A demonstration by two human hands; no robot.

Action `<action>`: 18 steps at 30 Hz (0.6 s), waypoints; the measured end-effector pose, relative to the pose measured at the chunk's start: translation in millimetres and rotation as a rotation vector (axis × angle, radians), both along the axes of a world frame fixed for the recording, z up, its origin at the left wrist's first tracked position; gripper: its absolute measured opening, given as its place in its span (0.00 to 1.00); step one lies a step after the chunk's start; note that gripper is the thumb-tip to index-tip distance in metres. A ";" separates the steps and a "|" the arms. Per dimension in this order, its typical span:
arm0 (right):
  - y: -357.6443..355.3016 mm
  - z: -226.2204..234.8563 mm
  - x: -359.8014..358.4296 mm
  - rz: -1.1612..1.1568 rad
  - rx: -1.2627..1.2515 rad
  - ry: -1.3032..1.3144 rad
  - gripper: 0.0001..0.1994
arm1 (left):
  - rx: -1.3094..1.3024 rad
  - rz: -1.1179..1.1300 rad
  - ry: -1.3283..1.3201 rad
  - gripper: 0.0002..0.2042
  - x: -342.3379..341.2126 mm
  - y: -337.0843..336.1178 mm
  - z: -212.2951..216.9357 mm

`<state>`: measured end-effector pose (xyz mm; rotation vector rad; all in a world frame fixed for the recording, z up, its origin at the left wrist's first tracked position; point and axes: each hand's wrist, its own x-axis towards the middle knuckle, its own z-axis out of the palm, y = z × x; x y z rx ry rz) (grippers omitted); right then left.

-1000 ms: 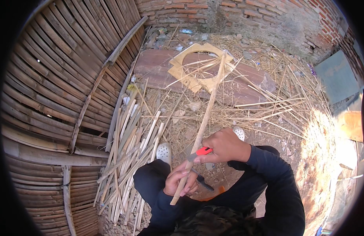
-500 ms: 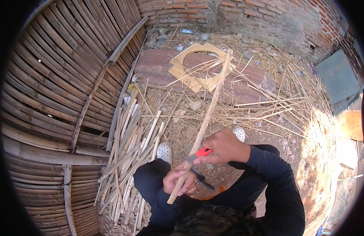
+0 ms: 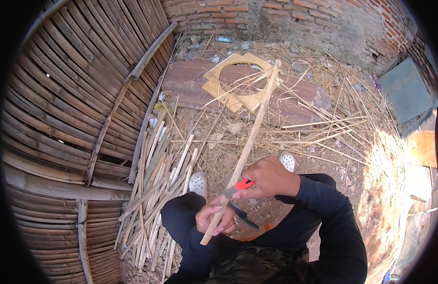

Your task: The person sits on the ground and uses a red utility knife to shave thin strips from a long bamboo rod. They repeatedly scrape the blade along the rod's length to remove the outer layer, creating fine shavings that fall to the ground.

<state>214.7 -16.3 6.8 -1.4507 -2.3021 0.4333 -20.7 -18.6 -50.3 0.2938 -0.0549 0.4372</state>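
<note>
A long pale bamboo stick (image 3: 249, 142) runs from my lap up and away toward the brick wall. My left hand (image 3: 214, 217) grips its near end. My right hand (image 3: 268, 178) holds a red-handled knife (image 3: 238, 186) with its blade laid against the stick just above my left hand. A dark flat tool (image 3: 242, 215) lies by my left hand over my lap. My white shoes (image 3: 198, 181) show beside the stick.
A pile of split bamboo strips (image 3: 155, 189) lies on the ground to my left, against a woven bamboo panel (image 3: 72, 109). Ahead are a plywood frame with a round hole (image 3: 219, 83), scattered straw, a brick wall (image 3: 275, 14), and a green panel (image 3: 406, 90) at the right.
The far end of the stick has swung a little to the right, and its near end has shifted slightly in my left hand. Both hands stay in place.
</note>
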 end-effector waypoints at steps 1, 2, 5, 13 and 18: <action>-0.3 2.6 -0.8 -0.011 0.005 -0.020 0.31 | 0.084 0.032 0.099 0.21 0.0 -0.2 0.8; -0.4 4.7 -1.4 -0.021 0.011 -0.044 0.32 | 0.170 0.065 0.195 0.21 0.9 -0.6 3.8; 3.2 -9.6 -0.9 -0.070 0.043 -0.050 0.36 | 0.265 0.146 0.406 0.24 6.3 -1.9 12.6; 7.7 -16.6 -3.4 -0.094 0.163 -0.130 0.35 | 0.444 0.339 0.762 0.32 13.0 -0.7 23.6; 25.6 -26.3 5.6 -0.221 0.253 -0.045 0.32 | 0.504 0.319 0.777 0.34 9.5 -1.6 17.9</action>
